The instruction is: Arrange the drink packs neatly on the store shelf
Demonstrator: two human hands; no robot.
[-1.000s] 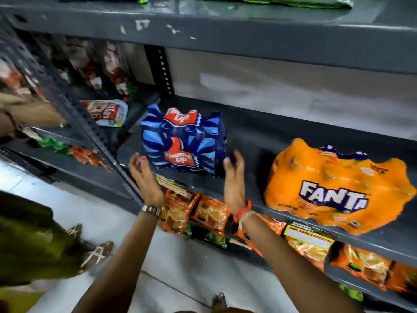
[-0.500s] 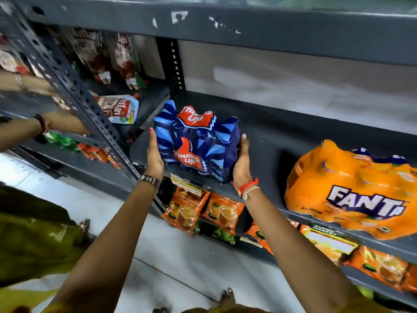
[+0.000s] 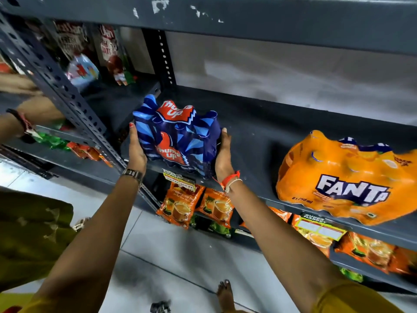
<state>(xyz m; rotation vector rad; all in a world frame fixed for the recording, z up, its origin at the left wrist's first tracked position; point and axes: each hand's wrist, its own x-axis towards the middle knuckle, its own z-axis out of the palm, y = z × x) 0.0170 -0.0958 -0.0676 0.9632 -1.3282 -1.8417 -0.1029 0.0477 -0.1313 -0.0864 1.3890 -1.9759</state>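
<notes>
Both hands, left point(image 3: 136, 152) and right point(image 3: 223, 158), grip pressed flat on blue pack point(image 3: 178, 136) sides; slide square, toward Fanta pack point(image 3: 347, 177) at 3 o'clock.

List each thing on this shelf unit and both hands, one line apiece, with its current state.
Thums Up pack: upright on the shelf, pressed between both hands.
Fanta pack: lying tilted at the shelf's front edge, untouched.
Left hand: flat against the blue pack's left side.
Right hand: flat against its right side.
Tea packets: hanging below the shelf.
</notes>
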